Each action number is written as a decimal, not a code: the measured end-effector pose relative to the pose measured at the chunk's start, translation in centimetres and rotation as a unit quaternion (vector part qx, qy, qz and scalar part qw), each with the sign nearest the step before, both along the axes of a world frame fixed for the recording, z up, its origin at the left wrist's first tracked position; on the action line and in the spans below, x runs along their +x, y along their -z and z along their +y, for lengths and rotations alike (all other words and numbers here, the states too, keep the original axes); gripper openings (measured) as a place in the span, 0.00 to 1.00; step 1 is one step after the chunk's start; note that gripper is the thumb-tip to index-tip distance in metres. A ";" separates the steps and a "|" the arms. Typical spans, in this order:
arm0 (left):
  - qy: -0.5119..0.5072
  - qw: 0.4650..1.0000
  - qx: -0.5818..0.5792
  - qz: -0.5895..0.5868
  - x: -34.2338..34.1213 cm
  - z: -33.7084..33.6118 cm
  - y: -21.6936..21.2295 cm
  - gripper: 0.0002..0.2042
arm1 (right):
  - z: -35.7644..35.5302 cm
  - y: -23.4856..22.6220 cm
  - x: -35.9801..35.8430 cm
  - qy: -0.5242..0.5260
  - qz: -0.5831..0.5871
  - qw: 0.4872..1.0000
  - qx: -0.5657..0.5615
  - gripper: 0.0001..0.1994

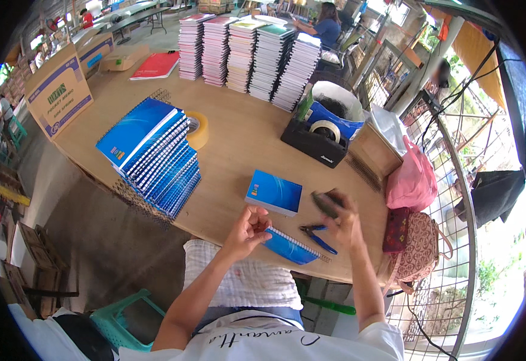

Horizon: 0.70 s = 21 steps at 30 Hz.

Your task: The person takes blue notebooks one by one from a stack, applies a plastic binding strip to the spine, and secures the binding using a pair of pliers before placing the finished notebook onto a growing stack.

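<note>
Two blue spiral notebooks sit at the near edge of the worktop (233, 138): one lies flat and closed (273, 192), well in from the edge, and the other (291, 245) is tilted between my hands, its wire coil facing the right. My left hand (246, 231) pinches that notebook's left end with curled fingers. My right hand (342, 219) hovers over the coil end, closed around a dark object (325, 203) that motion blur keeps me from naming; it may be a tool handle. One pair of blue-handled pliers (317, 236) lies just beside the coil.

I judge the step to be finishing the wire binding on the held notebook; the next move calls for steadying the book and bringing a tool squarely onto the coil end.

Counted further: one fanned stack of blue notebooks (154, 157) at the left edge, five tall stacks (245, 54) at the far edge, one tape dispenser (316, 139), one loose tape roll (198, 129).
</note>
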<state>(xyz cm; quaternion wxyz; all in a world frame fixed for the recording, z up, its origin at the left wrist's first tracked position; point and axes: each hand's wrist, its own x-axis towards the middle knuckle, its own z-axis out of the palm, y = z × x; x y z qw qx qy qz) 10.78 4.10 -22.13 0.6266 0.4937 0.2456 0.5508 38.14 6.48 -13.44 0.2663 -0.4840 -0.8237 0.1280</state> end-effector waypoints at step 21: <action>-0.064 0.992 -0.038 0.103 -0.7 -2.2 -6.5 0.37 | -3.3 -7.5 -3.0 -0.059 -0.165 0.965 0.196 0.23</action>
